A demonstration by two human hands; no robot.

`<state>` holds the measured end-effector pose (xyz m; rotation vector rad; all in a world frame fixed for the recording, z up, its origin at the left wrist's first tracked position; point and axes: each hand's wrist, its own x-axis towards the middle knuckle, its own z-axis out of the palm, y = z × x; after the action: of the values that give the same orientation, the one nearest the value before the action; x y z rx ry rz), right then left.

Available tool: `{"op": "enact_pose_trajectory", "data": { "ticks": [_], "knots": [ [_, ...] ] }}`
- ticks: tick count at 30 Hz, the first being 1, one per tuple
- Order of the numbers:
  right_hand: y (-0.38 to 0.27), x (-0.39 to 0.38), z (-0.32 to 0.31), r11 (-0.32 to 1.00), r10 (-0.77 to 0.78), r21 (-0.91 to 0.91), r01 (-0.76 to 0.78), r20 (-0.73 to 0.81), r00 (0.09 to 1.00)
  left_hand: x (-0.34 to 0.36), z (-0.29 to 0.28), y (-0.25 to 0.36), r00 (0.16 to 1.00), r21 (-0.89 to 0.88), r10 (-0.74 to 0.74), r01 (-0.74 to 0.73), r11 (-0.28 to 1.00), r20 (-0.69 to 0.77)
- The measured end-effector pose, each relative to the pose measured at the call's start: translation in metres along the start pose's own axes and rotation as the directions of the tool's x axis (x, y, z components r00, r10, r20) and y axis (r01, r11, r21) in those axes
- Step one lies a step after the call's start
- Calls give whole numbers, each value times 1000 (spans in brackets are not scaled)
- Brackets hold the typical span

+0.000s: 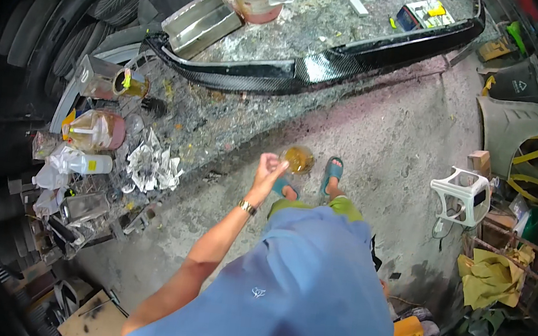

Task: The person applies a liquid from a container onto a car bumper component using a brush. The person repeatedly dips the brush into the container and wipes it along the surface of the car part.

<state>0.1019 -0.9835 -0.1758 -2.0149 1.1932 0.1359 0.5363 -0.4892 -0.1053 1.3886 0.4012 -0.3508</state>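
My left hand [271, 166], with a wristwatch [246, 206] on its wrist, reaches out in front of my body. Its fingers are closed at the rim of a clear plastic cup [298, 160] with amber liquid in it. The cup is held above the floor, between my sandalled feet. I cannot make out my right hand; only a sliver of skin shows past the right edge of my blue shirt. On the worktable [221, 119] ahead lies a long, glossy black carbon-fibre car lip [323, 68].
A metal tray [204, 24] and a cloth-topped tub [256, 0] stand behind the lip. Bottles [90, 163], a pink-stained jug [97, 130] and crumpled paper [153, 163] crowd the table's left end. A white plastic stool [459, 195] and a grey car panel [513, 123] are at right.
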Motion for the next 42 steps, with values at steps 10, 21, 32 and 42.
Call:
{"op": "enact_pose_trajectory", "data": {
  "ticks": [10,21,32,42],
  "knots": [
    [-39,114,-53,928,171,335,-165,11,985,-18,109,11,999,-55,38,-38,998,5],
    [-264,267,-132,700,-706,-95,707,-235,668,-35,353,-18,993,-252,-37,65,965,113],
    [-366,333,-198,594,-398,714,371,-139,907,14,498,15,984,-149,12,15,989,179],
    [-196,472,-251,779,103,592,208,-448,888,159,658,31,904,152,22,-96,984,427]
  ]
}}
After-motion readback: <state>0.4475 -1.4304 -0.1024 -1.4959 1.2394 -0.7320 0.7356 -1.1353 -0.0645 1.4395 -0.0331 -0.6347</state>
